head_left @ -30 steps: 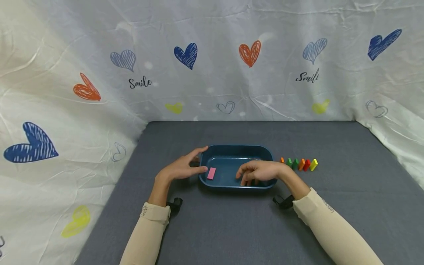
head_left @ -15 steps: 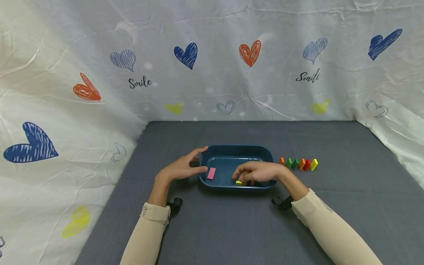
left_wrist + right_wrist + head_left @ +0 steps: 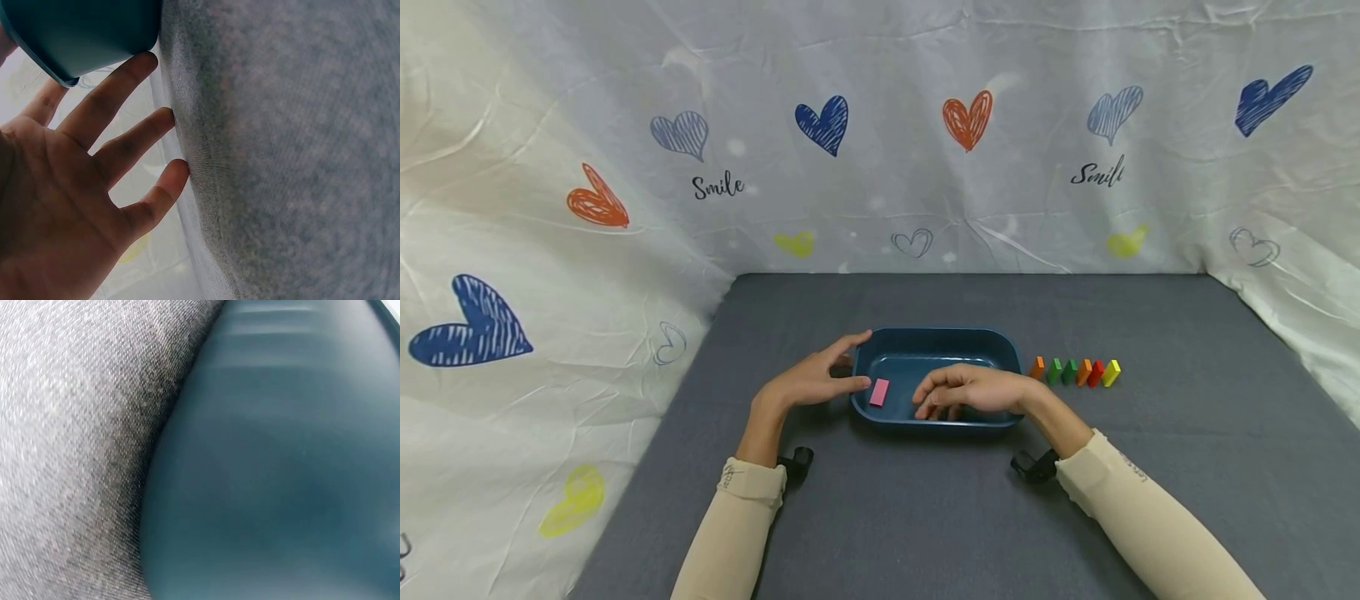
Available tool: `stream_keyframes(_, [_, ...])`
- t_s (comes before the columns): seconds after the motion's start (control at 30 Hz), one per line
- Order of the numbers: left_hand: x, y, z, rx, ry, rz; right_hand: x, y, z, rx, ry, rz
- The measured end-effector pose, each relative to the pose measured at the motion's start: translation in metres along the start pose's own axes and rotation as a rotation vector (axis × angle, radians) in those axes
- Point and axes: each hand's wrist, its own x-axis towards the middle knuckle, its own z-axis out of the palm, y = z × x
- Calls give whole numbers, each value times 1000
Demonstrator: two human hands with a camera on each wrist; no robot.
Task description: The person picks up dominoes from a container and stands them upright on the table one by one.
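Observation:
A dark blue rectangular tray (image 3: 925,335) stands on the grey cloth. My left hand (image 3: 808,379) rests against its left end, thumb and forefinger on the rim. The left wrist view shows that hand's fingers (image 3: 103,103) spread and fairly straight, one fingertip touching the tray's outer wall (image 3: 94,31). Inside the tray, near the thumb, lies a pink domino-like block (image 3: 879,392). My right hand (image 3: 973,390) reaches into the tray with bent fingers pointing down. Its fingertips are partly hidden, so anything between them cannot be seen. The right wrist view holds only the tray's wall (image 3: 262,475) and cloth.
To the right of the tray, several small blocks stand in a row: orange (image 3: 1037,367), green (image 3: 1054,372), red (image 3: 1096,372) and yellow (image 3: 1111,373) among them. A white curtain (image 3: 865,192) printed with hearts hangs behind and to the sides of the grey table surface (image 3: 925,517).
My right hand has shifted a little left inside the tray. A yellow block that showed at its fingertips half a second ago is out of sight. My left hand and the pink block stay put.

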Motion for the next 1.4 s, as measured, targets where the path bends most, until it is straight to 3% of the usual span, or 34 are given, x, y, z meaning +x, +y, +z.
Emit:
stream_keyframes(0.13, [0, 1, 0, -2, 2, 0, 0, 0, 1, -7, 47, 4])
stream_keyframes(0.3, [0, 1, 0, 2, 1, -5, -4, -1, 1, -91, 94, 52])
stream_keyframes(0.63, [-1, -2, 0, 5, -7, 15, -6, -7, 5, -159, -20, 67])
stream_keyframes(0.87, [-3, -2, 1, -9, -13, 10, -4, 2, 2, -65, -25, 48])
stream_keyframes(1.13, [-2, 0, 1, 3, -1, -9, -9, -2, -3, 104, -28, 11])
stream_keyframes(1.4, [-2, 1, 0, 3, -3, -14, -9, -1, -3, 198, -36, -16])
